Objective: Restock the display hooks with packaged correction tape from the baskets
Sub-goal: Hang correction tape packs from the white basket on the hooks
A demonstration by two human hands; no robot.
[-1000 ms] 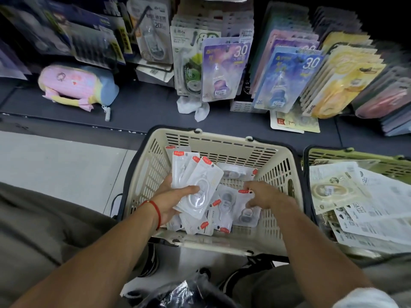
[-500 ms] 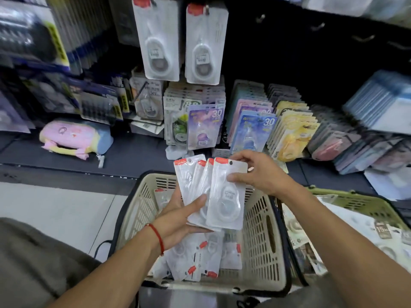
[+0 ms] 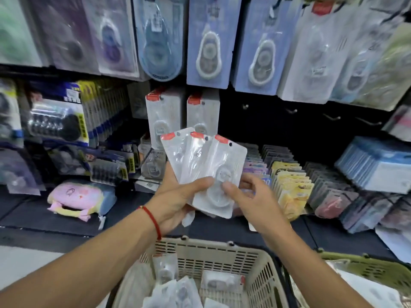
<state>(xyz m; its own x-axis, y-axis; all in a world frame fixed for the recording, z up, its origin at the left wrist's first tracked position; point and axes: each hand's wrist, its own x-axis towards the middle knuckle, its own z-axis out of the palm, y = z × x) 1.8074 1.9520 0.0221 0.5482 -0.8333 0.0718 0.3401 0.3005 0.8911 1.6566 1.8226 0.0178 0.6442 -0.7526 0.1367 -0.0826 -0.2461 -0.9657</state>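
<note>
Holding fanned correction tape packs point(image 3: 200, 165) in your left hand point(image 3: 175, 201) | right hand point(image 3: 251, 198) pinching the front pack | hang-holes up, matching hooked packs point(image 3: 184, 112) directly above.

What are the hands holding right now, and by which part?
The left hand holds a fan of correction tape packs by their lower ends; the right hand pinches the front pack's lower half.

A dark shelf point(image 3: 55, 216) carries a pink pouch point(image 3: 77, 200) and stacked packets point(image 3: 291, 187)
</note>
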